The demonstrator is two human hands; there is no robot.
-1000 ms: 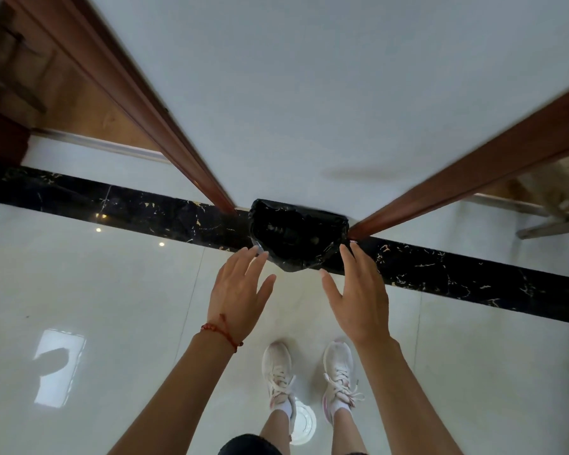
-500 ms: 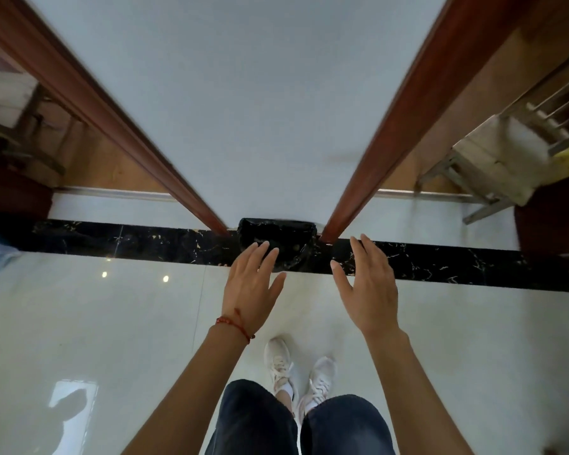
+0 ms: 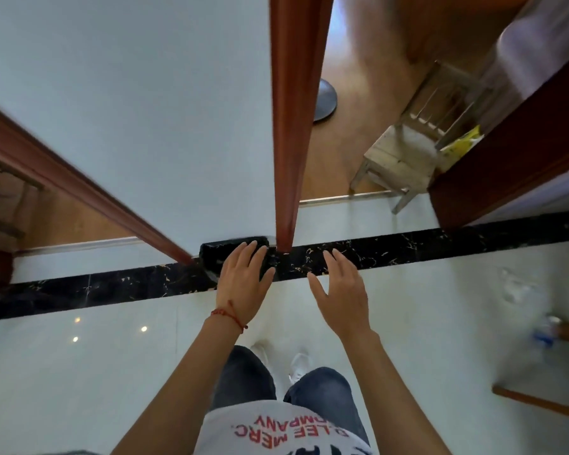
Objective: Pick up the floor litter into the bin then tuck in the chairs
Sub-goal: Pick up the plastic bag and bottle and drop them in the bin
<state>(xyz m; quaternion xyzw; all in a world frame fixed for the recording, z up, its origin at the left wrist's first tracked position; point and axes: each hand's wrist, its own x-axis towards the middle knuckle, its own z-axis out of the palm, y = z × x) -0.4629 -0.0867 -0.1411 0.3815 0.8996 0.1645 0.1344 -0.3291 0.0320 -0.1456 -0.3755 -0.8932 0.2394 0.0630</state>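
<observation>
Standing at the wall's foot, the bin (image 3: pixel 234 257), lined in black, sits tucked between two wooden door frames, out of the walkway, I judge. Both hands hang before it, palms down, fingers spread and holding nothing. The left hand (image 3: pixel 243 284) overlaps the bin's near right rim in this view; whether it touches I cannot tell. The right hand (image 3: pixel 339 290) is apart, to the bin's right, over the black floor strip (image 3: pixel 440 244). A chair (image 3: pixel 404 152) waits beyond the doorway.

Both arms reach forward, palms down; the left hand (image 3: pixel 243 284), a red string at its wrist, and the right hand (image 3: pixel 340 290) hold fingers spread, empty
</observation>
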